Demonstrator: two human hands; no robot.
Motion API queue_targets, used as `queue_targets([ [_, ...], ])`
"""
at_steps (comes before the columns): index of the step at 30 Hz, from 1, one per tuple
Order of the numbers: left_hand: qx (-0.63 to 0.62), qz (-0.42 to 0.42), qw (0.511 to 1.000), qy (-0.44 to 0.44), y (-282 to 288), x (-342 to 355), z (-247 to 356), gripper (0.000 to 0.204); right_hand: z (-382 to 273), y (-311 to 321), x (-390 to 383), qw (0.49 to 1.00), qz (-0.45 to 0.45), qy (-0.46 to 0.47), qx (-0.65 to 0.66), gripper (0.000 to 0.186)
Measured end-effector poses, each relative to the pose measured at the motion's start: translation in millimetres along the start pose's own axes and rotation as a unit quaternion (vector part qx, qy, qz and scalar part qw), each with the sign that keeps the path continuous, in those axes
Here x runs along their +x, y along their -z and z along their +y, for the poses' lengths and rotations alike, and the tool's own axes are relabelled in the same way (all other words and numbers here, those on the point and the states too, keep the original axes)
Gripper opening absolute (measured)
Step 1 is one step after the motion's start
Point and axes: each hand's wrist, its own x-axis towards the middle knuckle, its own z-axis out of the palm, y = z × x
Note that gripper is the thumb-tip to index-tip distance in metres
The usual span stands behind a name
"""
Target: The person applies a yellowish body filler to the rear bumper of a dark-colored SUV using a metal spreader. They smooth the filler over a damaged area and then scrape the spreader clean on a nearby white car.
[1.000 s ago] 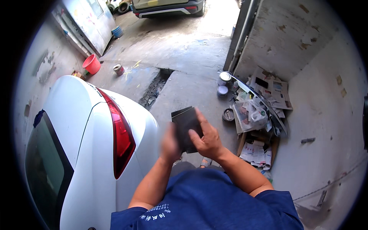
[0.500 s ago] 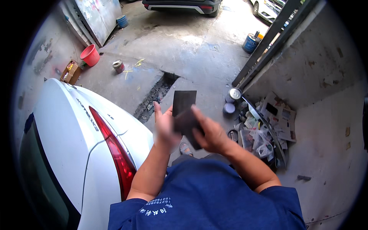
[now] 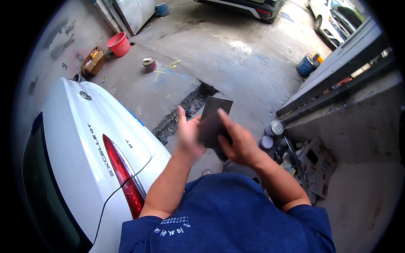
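Observation:
In front of my body, both hands are on thin, dark rectangular pieces that look like sandpaper. One black sandpaper sheet [image 3: 220, 103] sticks out at the top, with my left hand [image 3: 188, 133] beneath it, its thumb raised clear. My right hand [image 3: 241, 144] holds another dark piece [image 3: 212, 130] across the sheet, thumb and fingers along its right edge. A dark end also shows below, between the hands. My left fingers are mostly hidden behind the pieces, and the left palm is smeared by motion.
To my left stands a white car [image 3: 71, 135] with a red tail light [image 3: 122, 177]. A rubble-filled trench [image 3: 179, 114] cuts the floor ahead. Paint cans [image 3: 275, 127] and piled litter [image 3: 318, 164] lie right, by a low wall [image 3: 346, 126]. A red bucket [image 3: 118, 44] stands far left.
My view has turned, so the car and floor sit differently in it. Both hands are slightly further right in the picture. The right hand's dark piece now covers more of the sheet.

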Motion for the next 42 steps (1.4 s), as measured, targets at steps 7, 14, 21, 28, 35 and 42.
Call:
queue_targets([
  [7,0.004,0.012,0.999,-0.051,-44.3,93.7,21.9,0.098,86.5,64.2,99.8,0.998,-0.027,0.018,0.055,0.071],
  [14,0.073,0.043,0.988,-0.127,-70.8,148.7,47.8,0.073,154.9,110.8,150.7,0.933,-0.001,-0.089,0.348,0.071],
  [21,0.125,0.074,0.946,-0.289,-68.2,192.4,77.0,0.029,192.5,78.7,189.2,0.866,-0.193,-0.216,0.408,0.069],
  [28,0.153,0.073,0.938,-0.303,-39.7,232.4,133.1,0.029,214.2,55.0,307.8,0.883,-0.152,-0.152,0.417,0.067],
  [35,0.426,0.06,0.852,-0.299,-2.3,280.4,245.5,0.033,232.1,23.9,444.7,0.871,-0.046,-0.178,0.455,0.071],
  [42,0.154,0.138,0.933,-0.295,-19.6,336.7,337.0,0.022,258.9,-2.1,522.8,0.93,0.03,-0.011,0.367,0.052],
])
